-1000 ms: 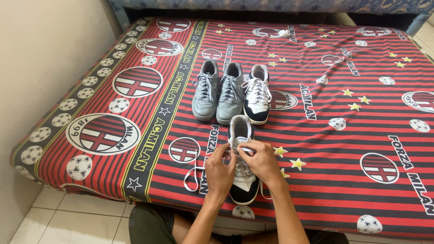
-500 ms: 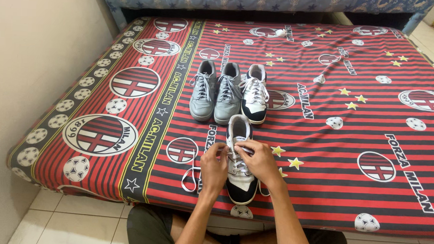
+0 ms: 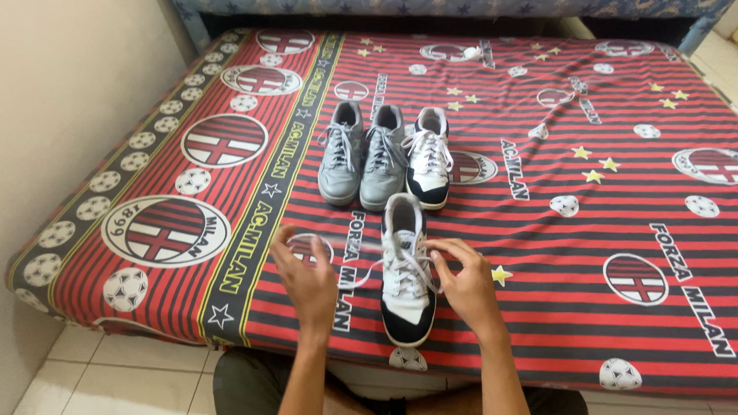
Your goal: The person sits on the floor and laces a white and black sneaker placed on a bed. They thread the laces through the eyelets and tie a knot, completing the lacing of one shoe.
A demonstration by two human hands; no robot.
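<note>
My left hand (image 3: 308, 272) pulls a white lace (image 3: 365, 274) out sideways, fingers loosely curled. The near white-and-navy sneaker (image 3: 405, 270) lies on the striped bedsheet (image 3: 549, 197), not yet tied, I judge. My right hand (image 3: 464, 280) pinches its laces. Farther off, two grey suede sneakers (image 3: 363, 154) and its mate (image 3: 429, 156) look laced.

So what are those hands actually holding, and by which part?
Each hand grips a white lace of the white and navy sneaker: the left hand pulls one end out sideways, the right hand pinches the lace beside the eyelets.
</note>
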